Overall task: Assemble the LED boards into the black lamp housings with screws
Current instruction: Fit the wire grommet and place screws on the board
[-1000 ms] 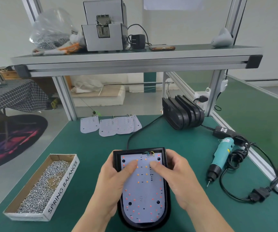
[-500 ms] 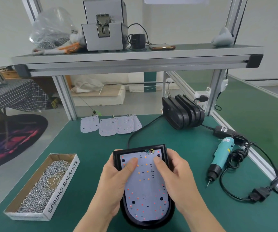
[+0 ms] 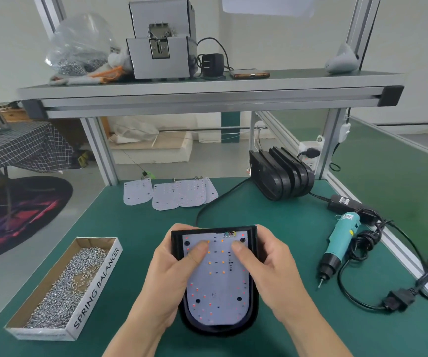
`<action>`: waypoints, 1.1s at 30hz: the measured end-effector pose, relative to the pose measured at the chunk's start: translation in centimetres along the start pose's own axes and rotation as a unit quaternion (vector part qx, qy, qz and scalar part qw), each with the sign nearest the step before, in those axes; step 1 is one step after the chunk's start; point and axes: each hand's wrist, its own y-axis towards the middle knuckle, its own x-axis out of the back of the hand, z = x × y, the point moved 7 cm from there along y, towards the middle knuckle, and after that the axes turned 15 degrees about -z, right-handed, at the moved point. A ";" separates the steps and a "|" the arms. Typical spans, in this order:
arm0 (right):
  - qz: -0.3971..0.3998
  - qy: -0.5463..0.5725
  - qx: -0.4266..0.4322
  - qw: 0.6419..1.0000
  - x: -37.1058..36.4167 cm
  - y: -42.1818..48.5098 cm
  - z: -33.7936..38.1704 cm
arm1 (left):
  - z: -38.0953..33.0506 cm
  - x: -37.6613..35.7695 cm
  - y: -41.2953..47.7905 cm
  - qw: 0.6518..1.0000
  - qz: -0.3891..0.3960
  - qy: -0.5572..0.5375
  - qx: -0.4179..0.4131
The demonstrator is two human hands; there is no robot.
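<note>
A black lamp housing (image 3: 252, 309) lies flat on the green bench in front of me, rounded end toward me. A white LED board (image 3: 219, 282) with red and orange LEDs sits inside it. My left hand (image 3: 171, 274) grips the housing's left edge, its thumb pressing the board near the top. My right hand (image 3: 272, 271) grips the right edge, thumb on the board's upper right. Several spare LED boards (image 3: 179, 193) lie at the back of the bench. More black housings (image 3: 282, 176) stand stacked on edge at the back right.
An open cardboard box of screws (image 3: 63, 287) lies at the left. A teal electric screwdriver (image 3: 337, 239) with coiled cable lies at the right, tip toward me. An aluminium shelf (image 3: 207, 91) overhead carries a screw feeder, a bag of screws and a phone.
The housing with its board has been drawn slightly toward me and its square end straightened. Both thumbs have slid a little up the board. Both hands kept their grip.
</note>
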 end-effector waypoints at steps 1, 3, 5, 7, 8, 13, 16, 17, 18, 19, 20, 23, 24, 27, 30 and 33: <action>0.014 0.002 0.005 1.000 0.0 0.2 0.2 | -0.3 -0.1 0.2 1.000 0.007 0.003 -0.010; 0.008 0.011 0.028 1.000 0.0 0.4 1.0 | -0.7 -0.3 0.5 1.000 0.025 0.001 -0.005; -0.017 0.021 0.048 0.999 0.0 0.5 1.7 | -0.7 -0.6 0.8 0.999 0.038 -0.010 0.022; -0.031 0.021 0.056 0.998 -0.1 0.4 1.8 | -0.7 -0.6 1.0 0.999 0.036 -0.012 0.039; -0.039 0.024 0.051 0.998 -0.1 0.4 1.7 | -0.7 -0.6 1.1 0.999 0.030 -0.010 0.040; -0.075 0.030 0.003 0.997 -0.2 0.3 -0.2 | -0.4 -0.9 0.8 0.998 -0.013 -0.044 0.044; -0.014 0.024 -0.007 1.000 -0.3 0.7 -0.4 | -1.1 -0.6 1.1 1.000 -0.009 -0.012 0.004; 0.048 0.036 -0.017 0.998 -0.3 1.0 -0.2 | -1.6 -0.3 1.4 1.000 -0.004 0.003 -0.019; 0.102 0.069 -0.042 0.991 0.0 1.3 -0.2 | -2.1 -0.1 1.6 0.999 0.005 0.015 -0.042; 0.134 0.117 -0.084 0.981 0.4 1.7 -0.2 | -2.5 0.1 1.8 0.998 0.019 0.023 -0.060; 0.150 0.164 -0.124 0.967 0.5 2.2 -0.2 | -2.8 0.2 1.9 0.996 0.039 0.030 -0.069; 0.157 0.085 -0.104 0.978 -0.3 3.3 -0.2 | -3.1 -0.8 1.4 0.985 0.151 0.048 -0.073; 0.197 0.026 -0.077 0.977 -1.5 2.9 0.0 | -3.3 -1.5 1.0 0.977 0.197 0.036 -0.070; 0.291 -0.087 -0.039 0.952 -4.2 1.1 -0.3 | -4.1 -2.7 -0.1 0.939 0.335 -0.056 -0.058; 0.240 -0.058 -0.055 0.967 -4.3 0.4 0.0 | -4.9 -1.1 0.1 0.921 0.360 -0.150 0.014; 0.171 -0.022 -0.054 0.984 -3.4 -0.1 0.5 | -4.3 3.5 2.8 0.975 0.207 -0.082 -0.005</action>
